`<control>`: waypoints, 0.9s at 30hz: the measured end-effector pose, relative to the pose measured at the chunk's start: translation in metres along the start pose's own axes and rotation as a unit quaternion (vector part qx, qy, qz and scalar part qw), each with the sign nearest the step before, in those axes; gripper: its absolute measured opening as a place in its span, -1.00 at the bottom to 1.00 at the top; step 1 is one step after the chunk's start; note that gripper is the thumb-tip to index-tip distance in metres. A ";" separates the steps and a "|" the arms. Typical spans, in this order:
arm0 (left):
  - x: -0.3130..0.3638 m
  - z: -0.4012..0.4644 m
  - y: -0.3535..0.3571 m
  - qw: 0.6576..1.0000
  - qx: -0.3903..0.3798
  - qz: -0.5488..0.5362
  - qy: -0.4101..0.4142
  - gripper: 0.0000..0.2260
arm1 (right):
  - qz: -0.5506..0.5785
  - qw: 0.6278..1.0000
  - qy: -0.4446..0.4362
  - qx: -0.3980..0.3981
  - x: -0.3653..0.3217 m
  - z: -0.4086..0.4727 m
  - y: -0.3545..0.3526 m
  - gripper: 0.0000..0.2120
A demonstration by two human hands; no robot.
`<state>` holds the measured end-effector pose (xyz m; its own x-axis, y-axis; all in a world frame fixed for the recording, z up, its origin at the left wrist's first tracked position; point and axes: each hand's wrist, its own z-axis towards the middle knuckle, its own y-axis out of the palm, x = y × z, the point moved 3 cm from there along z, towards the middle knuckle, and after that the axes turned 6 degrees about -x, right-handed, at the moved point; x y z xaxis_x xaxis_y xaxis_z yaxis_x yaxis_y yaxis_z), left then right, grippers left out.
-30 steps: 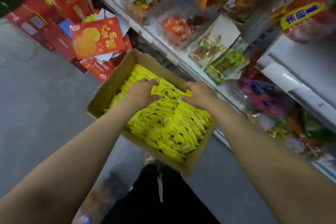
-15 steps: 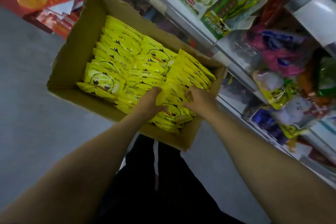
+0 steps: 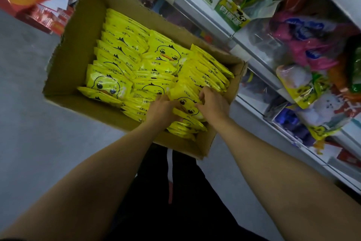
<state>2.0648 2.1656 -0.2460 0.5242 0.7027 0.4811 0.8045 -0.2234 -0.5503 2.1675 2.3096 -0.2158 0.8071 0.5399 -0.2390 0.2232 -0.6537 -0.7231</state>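
Packets (image 3: 156, 68), flat and glossy yellow, fill the rectangular cardboard box (image 3: 78, 45).

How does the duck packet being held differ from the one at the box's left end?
The held packet is clasped between left grip and right grip; the left-end packet lies untouched. The held packet's duck face is partly covered; the left-end packet's shows almost whole. The held packet sits near the right corner of the cardboard box; the left-end packet by its left wall. Both are yellow, same duck print.
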 end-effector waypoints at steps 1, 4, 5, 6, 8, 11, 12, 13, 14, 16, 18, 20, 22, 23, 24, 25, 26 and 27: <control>-0.001 -0.001 0.002 1.000 0.001 0.000 0.002 -0.55 | 0.006 1.000 0.004 0.004 0.001 0.000 0.002 -0.73; -0.008 -0.007 0.003 0.999 -0.008 -0.046 0.011 -0.60 | 0.058 0.998 0.005 -0.006 0.003 0.003 0.002 -0.84; -0.010 -0.010 0.002 0.997 -0.019 -0.075 0.013 -0.64 | 0.088 0.996 -0.003 -0.019 0.001 0.003 0.000 -0.86; -0.012 -0.014 -0.002 0.994 -0.033 -0.101 0.011 -0.69 | 0.117 0.992 -0.016 -0.037 -0.001 0.004 -0.003 -0.86; -0.014 -0.022 -0.012 0.989 -0.048 -0.143 0.008 -0.74 | 0.168 0.983 -0.042 -0.061 -0.006 0.002 -0.015 -0.87; -0.011 -0.033 -0.033 0.978 -0.055 -0.203 0.008 -0.70 | 0.238 0.969 -0.059 -0.022 -0.011 -0.006 -0.042 -0.88; -0.008 -0.037 -0.041 0.976 -0.064 -0.207 0.008 -0.65 | 0.252 0.966 -0.061 0.000 -0.012 -0.009 -0.053 -0.89; -0.002 -0.042 -0.048 0.974 -0.073 -0.213 0.013 -0.61 | 0.255 0.965 -0.065 0.022 -0.013 -0.012 -0.065 -0.89; 0.004 -0.047 -0.055 0.970 -0.082 -0.230 0.013 -0.57 | 0.250 0.965 -0.071 0.042 -0.013 -0.016 -0.076 -0.89; 0.018 -0.058 -0.069 0.954 -0.094 -0.283 0.003 -0.49 | 0.234 0.966 -0.085 0.076 -0.010 -0.026 -0.099 -0.90; 0.032 -0.070 -0.082 0.939 -0.108 -0.326 -0.015 -0.41 | 0.214 0.968 -0.086 0.103 -0.003 -0.035 -0.120 -0.87; 0.048 -0.083 -0.092 0.928 -0.132 -0.349 -0.015 -0.41 | 0.207 0.969 -0.068 0.118 0.007 -0.044 -0.139 -0.80; 0.068 -0.095 -0.102 0.919 -0.150 -0.365 -0.015 -0.39 | 0.223 0.965 -0.057 0.124 0.016 -0.056 -0.158 -0.76; 0.079 -0.101 -0.107 0.916 -0.153 -0.371 -0.008 -0.39 | 0.245 0.960 -0.057 0.124 0.021 -0.064 -0.167 -0.76; 0.090 -0.105 -0.110 0.914 -0.159 -0.373 0.002 -0.40 | 0.275 0.952 -0.058 0.120 0.028 -0.071 -0.175 -0.73; 0.105 -0.113 -0.115 0.914 -0.172 -0.367 0.012 -0.44 | 0.302 0.944 -0.060 0.117 0.034 -0.081 -0.183 -0.67; 0.121 -0.119 -0.118 0.915 -0.184 -0.357 0.024 -0.53 | 0.323 0.937 -0.067 0.115 0.040 -0.094 -0.192 -0.58; 0.141 -0.130 -0.121 0.917 -0.193 -0.346 0.038 -0.68 | 0.345 0.929 -0.079 0.113 0.048 -0.106 -0.201 -0.50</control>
<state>2.0775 2.2039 -0.0230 -0.1430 0.7202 0.6789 0.9833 0.0251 0.1804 2.2195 2.4103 -0.0132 0.6217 0.1167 -0.7745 -0.4519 -0.7541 -0.4765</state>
